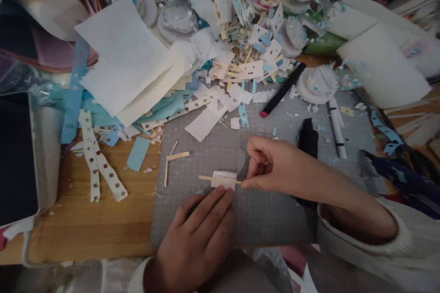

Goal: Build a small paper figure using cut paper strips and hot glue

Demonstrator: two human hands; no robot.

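Note:
A small white paper rectangle [224, 176] lies on the grey cutting mat [275, 219], with a thin cream paper strip [205, 177] running across it and sticking out at both sides. The fingertips of my left hand [206, 233] rest on the rectangle's lower edge, fingers stretched out flat. My right hand [264, 165] pinches the strip's right end between thumb and finger. Left of the rectangle, more cream strips [178, 156] lie on the mat. A black marker-like object [307, 142] is partly hidden behind my right wrist.
Paper scraps and small cards with drawn faces [252, 68] are heaped at the back. A black pen with a red tip [283, 89] and a white marker [337, 128] lie on the mat. White sheets [123, 50] and star-punched strips [99, 160] are at left, a dark-screened device [17, 160] beyond.

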